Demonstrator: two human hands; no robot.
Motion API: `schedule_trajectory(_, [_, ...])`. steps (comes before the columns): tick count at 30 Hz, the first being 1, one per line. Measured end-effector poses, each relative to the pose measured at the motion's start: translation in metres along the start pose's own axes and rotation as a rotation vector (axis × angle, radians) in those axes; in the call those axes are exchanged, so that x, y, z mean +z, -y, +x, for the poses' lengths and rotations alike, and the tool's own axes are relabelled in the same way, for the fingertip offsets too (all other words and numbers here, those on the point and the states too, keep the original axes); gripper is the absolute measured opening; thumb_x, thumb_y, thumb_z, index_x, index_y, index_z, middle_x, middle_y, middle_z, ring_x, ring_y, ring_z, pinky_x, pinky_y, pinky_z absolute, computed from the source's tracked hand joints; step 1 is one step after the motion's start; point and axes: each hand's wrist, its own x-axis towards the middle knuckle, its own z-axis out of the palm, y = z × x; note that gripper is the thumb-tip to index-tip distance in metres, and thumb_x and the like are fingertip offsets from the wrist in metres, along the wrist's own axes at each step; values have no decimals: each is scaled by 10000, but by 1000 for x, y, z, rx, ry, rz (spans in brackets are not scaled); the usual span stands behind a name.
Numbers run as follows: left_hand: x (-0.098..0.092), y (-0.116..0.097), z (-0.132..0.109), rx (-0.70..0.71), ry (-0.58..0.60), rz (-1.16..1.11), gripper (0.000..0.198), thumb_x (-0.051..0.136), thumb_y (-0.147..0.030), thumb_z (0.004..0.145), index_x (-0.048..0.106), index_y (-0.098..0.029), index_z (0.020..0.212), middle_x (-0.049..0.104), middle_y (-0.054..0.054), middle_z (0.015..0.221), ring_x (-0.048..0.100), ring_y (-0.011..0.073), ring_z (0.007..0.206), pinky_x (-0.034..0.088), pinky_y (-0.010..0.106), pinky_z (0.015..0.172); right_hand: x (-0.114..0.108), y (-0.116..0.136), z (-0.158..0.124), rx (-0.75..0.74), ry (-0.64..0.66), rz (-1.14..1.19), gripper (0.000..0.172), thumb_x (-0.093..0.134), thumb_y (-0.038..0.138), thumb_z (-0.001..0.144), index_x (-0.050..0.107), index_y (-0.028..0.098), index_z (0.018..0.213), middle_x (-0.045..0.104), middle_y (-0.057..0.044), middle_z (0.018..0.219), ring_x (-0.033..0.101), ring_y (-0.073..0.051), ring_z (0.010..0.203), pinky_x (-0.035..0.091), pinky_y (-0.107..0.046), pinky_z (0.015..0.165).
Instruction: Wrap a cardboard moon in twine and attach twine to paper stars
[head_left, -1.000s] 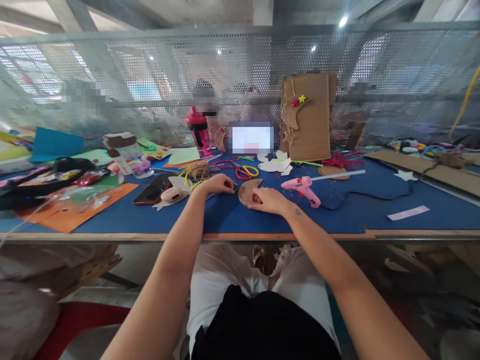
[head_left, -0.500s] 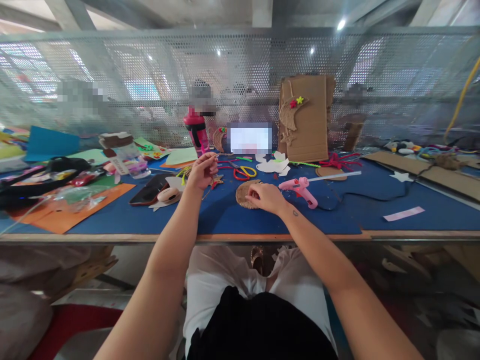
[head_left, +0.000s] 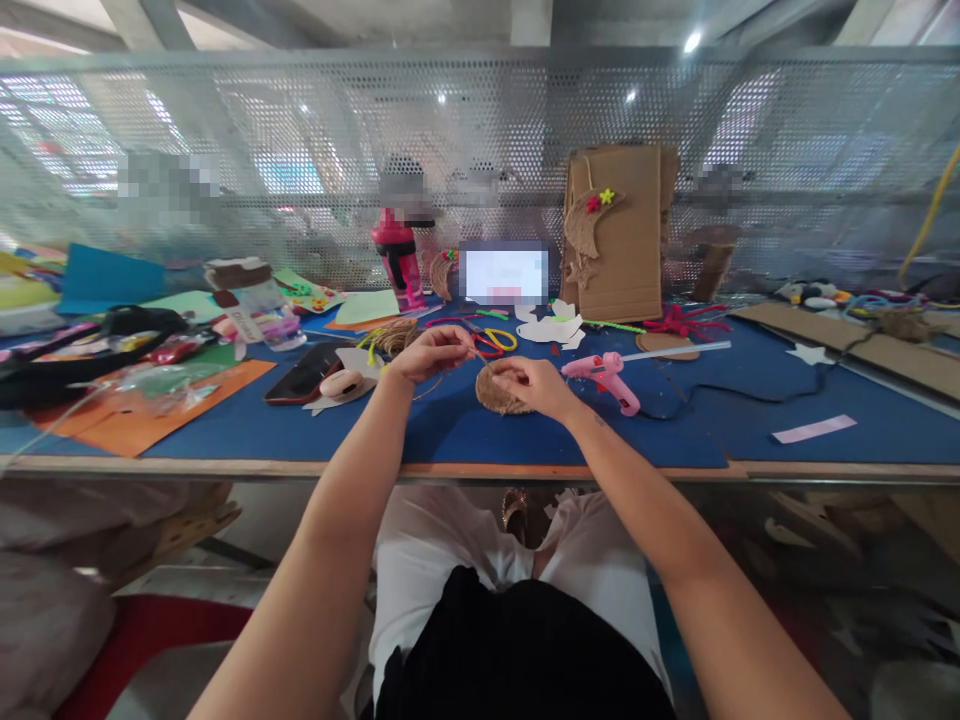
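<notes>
A round disc covered in brown twine (head_left: 501, 402) lies on the blue tabletop in front of me. My left hand (head_left: 441, 352) is left of and slightly above it, thumb and fingers pinching a thin strand of twine (head_left: 481, 357) that runs toward the disc. My right hand (head_left: 536, 388) rests over the disc's right side, its closed fingertips pressed on it near the strand's end. Behind my left hand sits a coil of twine (head_left: 396, 336). A pink glue gun (head_left: 611, 380) with a clear glue stick lies just right of my right hand.
Scissors with red and yellow handles (head_left: 495, 341) and white paper scraps (head_left: 551, 328) lie behind the disc. A cardboard panel (head_left: 630, 235) bearing a twine moon, a lit screen (head_left: 504, 275) and a pink bottle (head_left: 397, 258) stand at the back. A phone (head_left: 300, 378) lies left; a black cord (head_left: 739, 397) trails right.
My left hand has come right and down toward the disc, bringing the strand close to my right fingertips. My right hand stays on the disc. The view has shifted slightly.
</notes>
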Motion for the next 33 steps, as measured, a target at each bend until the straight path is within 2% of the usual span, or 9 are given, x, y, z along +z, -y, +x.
schedule_trajectory(4, [4, 7, 6, -79, -16, 122, 236, 813, -271, 642, 685, -130, 782, 675, 54, 719, 482, 53, 473, 318, 166, 416, 1, 1, 1, -10, 55, 130, 205, 535, 346, 849, 621, 174, 778, 594, 7, 611, 550, -136, 597, 401, -253, 616])
schedule_trajectory(9, [2, 10, 12, -50, -380, 127, 183, 756, -252, 742, 646, -107, 729, 548, -17, 527, 317, 5, 363, 169, 173, 353, -3, 0, 3, 135, -115, 501, 245, 459, 406, 874, 503, 204, 742, 488, 51, 508, 417, -89, 448, 331, -223, 483])
schedule_trajectory(12, [-5, 9, 13, 34, -528, 96, 251, 652, -319, 850, 610, -117, 708, 458, -50, 476, 250, 2, 346, 147, 182, 343, -8, 1, 2, 112, -230, 651, 256, 497, 434, 851, 470, 216, 719, 459, 63, 479, 338, -72, 405, 265, -212, 427])
schedule_trajectory(15, [-12, 6, 15, 133, -703, 45, 268, 640, -343, 837, 608, -132, 675, 426, -56, 463, 239, 11, 340, 132, 179, 331, -12, 1, 1, 37, -337, 745, 272, 545, 452, 812, 478, 218, 688, 439, 68, 452, 325, -68, 394, 232, -206, 402])
schedule_trajectory(19, [-21, 3, 17, 215, -1022, -103, 232, 592, -288, 789, 587, -144, 607, 460, -39, 473, 332, 36, 359, 211, 165, 350, -15, 1, 0, -51, -472, 856, 244, 569, 406, 777, 497, 212, 647, 427, 73, 426, 325, -63, 379, 197, -201, 380])
schedule_trajectory(22, [-33, 2, 16, 214, -1194, -160, 235, 510, -278, 791, 550, -152, 596, 482, -27, 497, 398, 55, 391, 284, 168, 381, -15, 3, -1, -53, -472, 841, 271, 567, 421, 791, 510, 209, 632, 447, 67, 427, 337, -61, 376, 212, -198, 377])
schedule_trajectory(26, [-52, 5, 14, 200, -1378, 90, 195, 428, -289, 819, 526, -166, 704, 526, -7, 595, 507, 83, 492, 367, 178, 443, -11, 5, -2, -32, -378, 743, 402, 518, 507, 855, 525, 199, 597, 491, 38, 443, 389, -64, 386, 280, -199, 387])
schedule_trajectory(29, [-63, 10, 13, 114, -1414, 473, 147, 408, -250, 817, 534, -177, 797, 575, 23, 726, 607, 132, 691, 485, 231, 604, -8, 2, -1, -11, -357, 661, 424, 559, 530, 849, 526, 194, 592, 509, 37, 448, 421, -62, 384, 319, -192, 392])
schedule_trajectory(33, [-66, 20, 9, -27, -1323, 675, 184, 660, -234, 653, 603, -181, 819, 618, 113, 1000, 577, 304, 1055, 490, 419, 876, -5, 0, 0, 20, -296, 562, 426, 583, 549, 833, 544, 189, 609, 535, 35, 463, 452, -63, 385, 352, -184, 391])
